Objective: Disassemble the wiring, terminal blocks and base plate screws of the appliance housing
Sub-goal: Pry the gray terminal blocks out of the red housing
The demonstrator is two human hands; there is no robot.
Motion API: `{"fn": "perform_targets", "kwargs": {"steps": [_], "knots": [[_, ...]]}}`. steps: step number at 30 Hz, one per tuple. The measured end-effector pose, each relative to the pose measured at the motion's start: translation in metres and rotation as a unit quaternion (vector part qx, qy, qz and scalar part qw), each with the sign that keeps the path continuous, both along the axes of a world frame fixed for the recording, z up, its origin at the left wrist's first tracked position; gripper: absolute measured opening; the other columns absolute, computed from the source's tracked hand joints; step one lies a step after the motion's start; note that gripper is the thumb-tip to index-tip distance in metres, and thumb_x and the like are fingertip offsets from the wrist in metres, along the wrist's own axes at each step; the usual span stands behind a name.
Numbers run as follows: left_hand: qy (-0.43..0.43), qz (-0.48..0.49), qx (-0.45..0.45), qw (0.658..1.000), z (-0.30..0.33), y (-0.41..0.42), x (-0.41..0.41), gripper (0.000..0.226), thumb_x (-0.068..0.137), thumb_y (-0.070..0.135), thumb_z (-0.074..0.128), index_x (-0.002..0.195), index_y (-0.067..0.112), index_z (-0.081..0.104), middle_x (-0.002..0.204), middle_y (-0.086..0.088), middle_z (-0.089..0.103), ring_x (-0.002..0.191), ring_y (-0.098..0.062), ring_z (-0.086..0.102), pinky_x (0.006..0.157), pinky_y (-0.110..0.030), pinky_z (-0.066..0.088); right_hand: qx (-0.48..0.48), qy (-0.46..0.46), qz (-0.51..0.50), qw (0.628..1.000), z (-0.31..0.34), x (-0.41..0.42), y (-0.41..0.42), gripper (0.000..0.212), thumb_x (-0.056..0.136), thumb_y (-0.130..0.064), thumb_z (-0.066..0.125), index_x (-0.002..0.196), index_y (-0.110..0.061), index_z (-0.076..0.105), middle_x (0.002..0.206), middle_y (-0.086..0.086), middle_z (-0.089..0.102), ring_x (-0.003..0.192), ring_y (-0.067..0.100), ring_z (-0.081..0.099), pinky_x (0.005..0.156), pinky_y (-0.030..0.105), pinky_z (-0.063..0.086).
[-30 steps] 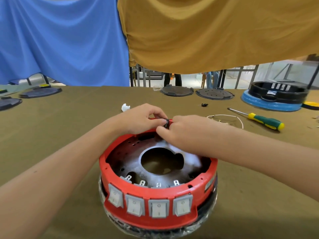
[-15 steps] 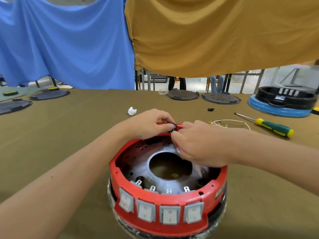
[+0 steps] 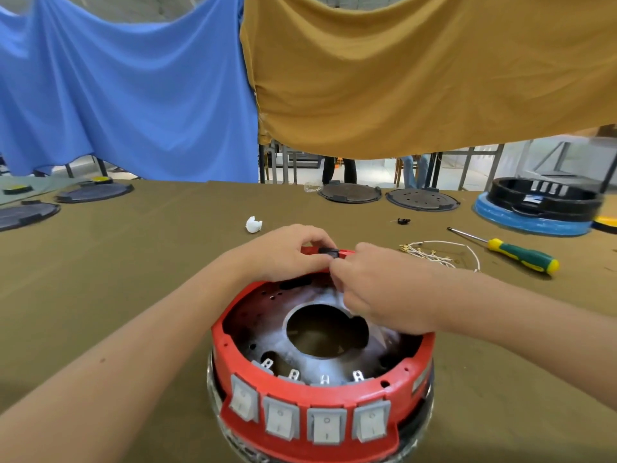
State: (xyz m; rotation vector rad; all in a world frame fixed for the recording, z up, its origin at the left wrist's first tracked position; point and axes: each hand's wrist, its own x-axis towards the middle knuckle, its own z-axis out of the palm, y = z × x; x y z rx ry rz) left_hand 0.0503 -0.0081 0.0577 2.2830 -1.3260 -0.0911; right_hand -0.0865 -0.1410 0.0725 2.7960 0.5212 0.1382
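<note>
Head camera gives me the round red plastic appliance housing [image 3: 320,392] sitting near the front edge of the olive-green worktop [image 3: 117,279], open side up, its row of four grey rocker switches [image 3: 310,421] facing me. Inside I see the silvery metal base plate [image 3: 300,349] with a large round hole in its middle, and four small metal spade terminals [image 3: 310,375] standing just behind the switches. At the far rim, a small black block-shaped part [image 3: 329,251] sits on the red edge, its long axis running left to right along the rim. My left hand [image 3: 283,253] reaches over the far rim with fingers curled, thumb and forefinger pinching that black part. My right hand [image 3: 380,289] meets it from the right, fingers curled down toward the same spot; I cannot tell whether they grip anything. Beyond the housing lie a bundle of white wires [image 3: 437,255], a green-and-yellow-handled screwdriver [image 3: 514,253] pointing its tip to the far left, and a small white plastic piece [image 3: 253,224].
</note>
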Motion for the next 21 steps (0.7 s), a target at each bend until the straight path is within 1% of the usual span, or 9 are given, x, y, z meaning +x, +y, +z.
{"fn": "perform_targets", "kwargs": {"steps": [2, 3, 6, 9, 11, 13, 15, 17, 21], "knots": [[0.001, 0.0, 0.002, 1.0, -0.002, 0.001, -0.001, 0.023, 0.088, 0.033, 0.069, 0.11, 0.029, 0.064, 0.109, 0.014, 0.063, 0.104, -0.007, 0.059, 0.098, -0.037, 0.046, 0.186, 0.0, -0.046, 0.982, 0.014, -0.002, -0.011, 0.018, 0.096, -0.023, 0.045, 0.09, -0.017, 0.061, 0.082, -0.004, 0.061, 0.077, 0.012, 0.057, 0.066, 0.027, 0.043], [-0.011, -0.001, 0.005, 1.0, -0.003, 0.001, -0.001, 0.026, 0.086, 0.036, 0.071, 0.109, 0.031, 0.062, 0.109, 0.013, 0.062, 0.104, -0.008, 0.058, 0.098, -0.037, 0.046, 0.289, -0.014, -0.06, 0.955, 0.019, -0.001, -0.018, 0.018, 0.092, -0.023, 0.049, 0.084, -0.021, 0.065, 0.072, -0.011, 0.062, 0.066, 0.002, 0.055, 0.059, 0.021, 0.041], [-0.099, -0.008, 0.026, 0.995, -0.006, -0.001, -0.001, 0.03, 0.088, 0.039, 0.068, 0.115, 0.027, 0.06, 0.111, 0.009, 0.06, 0.104, -0.012, 0.056, 0.096, -0.038, 0.045, 0.532, -0.06, -0.076, 0.841, 0.019, 0.007, -0.04, 0.023, 0.091, -0.014, 0.052, 0.08, -0.017, 0.071, 0.054, -0.013, 0.055, 0.047, 0.002, 0.044, 0.054, 0.019, 0.037], [-0.19, -0.019, 0.031, 0.981, -0.007, -0.003, -0.002, 0.025, 0.092, 0.038, 0.063, 0.112, 0.023, 0.06, 0.103, 0.008, 0.057, 0.096, -0.013, 0.056, 0.089, -0.037, 0.046, 0.697, -0.078, -0.128, 0.702, 0.002, 0.026, -0.044, 0.02, 0.096, -0.011, 0.052, 0.089, -0.01, 0.072, 0.062, 0.001, 0.058, 0.06, 0.014, 0.049, 0.06, 0.029, 0.043], [-0.233, -0.023, 0.03, 0.972, -0.007, -0.004, -0.003, 0.024, 0.092, 0.039, 0.061, 0.106, 0.02, 0.059, 0.098, 0.007, 0.054, 0.092, -0.014, 0.056, 0.083, -0.032, 0.044, 0.734, -0.071, -0.155, 0.657, -0.011, 0.039, -0.042, 0.015, 0.098, -0.015, 0.055, 0.101, -0.009, 0.068, 0.073, 0.001, 0.066, 0.073, 0.017, 0.058, 0.064, 0.024, 0.049], [-0.271, -0.024, 0.039, 0.961, -0.007, -0.007, -0.003, 0.023, 0.092, 0.039, 0.059, 0.102, 0.018, 0.056, 0.093, 0.007, 0.05, 0.089, -0.017, 0.056, 0.074, -0.028, 0.039, 0.698, -0.056, -0.171, 0.693, -0.02, 0.047, -0.041, 0.013, 0.097, -0.022, 0.059, 0.108, -0.015, 0.064, 0.088, 0.0, 0.071, 0.084, 0.015, 0.065, 0.062, 0.013, 0.047], [-0.293, -0.026, 0.056, 0.954, -0.008, -0.009, -0.002, 0.023, 0.093, 0.037, 0.056, 0.102, 0.016, 0.054, 0.093, 0.005, 0.051, 0.089, -0.019, 0.057, 0.072, -0.029, 0.036, 0.612, -0.061, -0.18, 0.768, -0.025, 0.051, -0.043, 0.016, 0.094, -0.026, 0.064, 0.108, -0.021, 0.06, 0.098, -0.004, 0.065, 0.087, 0.006, 0.061, 0.063, 0.016, 0.041], [-0.304, -0.032, 0.075, 0.949, -0.008, -0.011, -0.001, 0.025, 0.095, 0.036, 0.054, 0.107, 0.014, 0.054, 0.1, 0.001, 0.054, 0.09, -0.022, 0.058, 0.076, -0.032, 0.04, 0.542, -0.07, -0.18, 0.818, -0.028, 0.052, -0.046, 0.016, 0.094, -0.028, 0.066, 0.107, -0.025, 0.057, 0.099, -0.011, 0.056, 0.085, -0.002, 0.052, 0.066, 0.017, 0.037], [-0.322, -0.039, 0.1, 0.941, -0.009, -0.01, -0.001, 0.028, 0.099, 0.035, 0.048, 0.114, 0.011, 0.051, 0.106, -0.004, 0.054, 0.091, -0.026, 0.059, 0.08, -0.04, 0.043, 0.519, -0.084, -0.159, 0.836, -0.03, 0.053, -0.047, 0.012, 0.095, -0.029, 0.065, 0.102, -0.03, 0.055, 0.096, -0.015, 0.053, 0.083, -0.003, 0.051, 0.065, 0.016, 0.035]]}}
